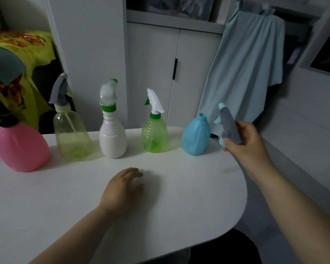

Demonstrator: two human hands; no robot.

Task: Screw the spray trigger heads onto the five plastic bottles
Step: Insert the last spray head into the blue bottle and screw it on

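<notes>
Several bottles stand in a row on the white table point(179, 197). From the left: a pink bottle point(21, 147) with a dark head, a clear yellowish bottle point(72, 138) with a grey head, a white bottle point(112, 136) with a clear green-capped head, and a green ribbed bottle point(154, 135) with a white head. The blue bottle point(196, 137) at the right has a bare, open neck. Just right of it, my right hand point(244, 143) holds a grey and light-blue trigger head point(228, 126) in the air. My left hand point(122, 189) rests flat on the table, holding nothing.
White cabinet doors point(160, 73) stand behind the table. A light-blue garment point(246, 73) hangs at the right, close behind the blue bottle. A green patterned cloth point(27, 54) lies at the far left. The table's rounded edge curves off at the right.
</notes>
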